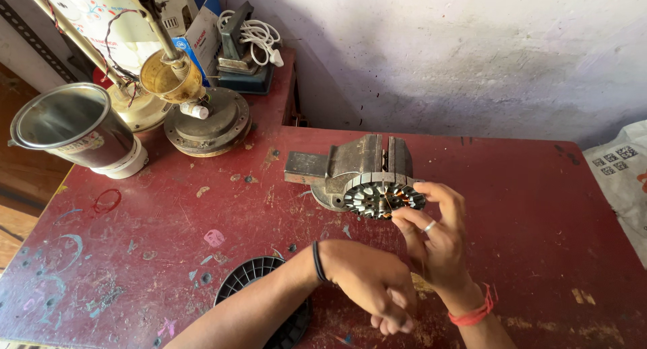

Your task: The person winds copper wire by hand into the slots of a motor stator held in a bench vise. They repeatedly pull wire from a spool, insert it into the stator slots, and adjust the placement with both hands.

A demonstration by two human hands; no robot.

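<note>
A round motor stator (383,197) with copper windings is clamped in a small grey bench vise (364,160) on the red table (168,214). My right hand (437,238), with a ring and a red thread at the wrist, reaches the stator's right edge and pinches a thin copper wire (388,205) at the slots. My left hand (372,286), a black band on its wrist, hangs just below the right one with its fingers curled shut; what it holds is hidden. The left forearm lies over a black plastic spool (259,281).
A metal cup (67,123) stands at the far left. Round fan motor housings (205,123), a brass-coloured bowl (172,76) and a coiled white cable (259,32) crowd the back left. A white sack (623,177) lies at the right edge. A pale wall runs behind.
</note>
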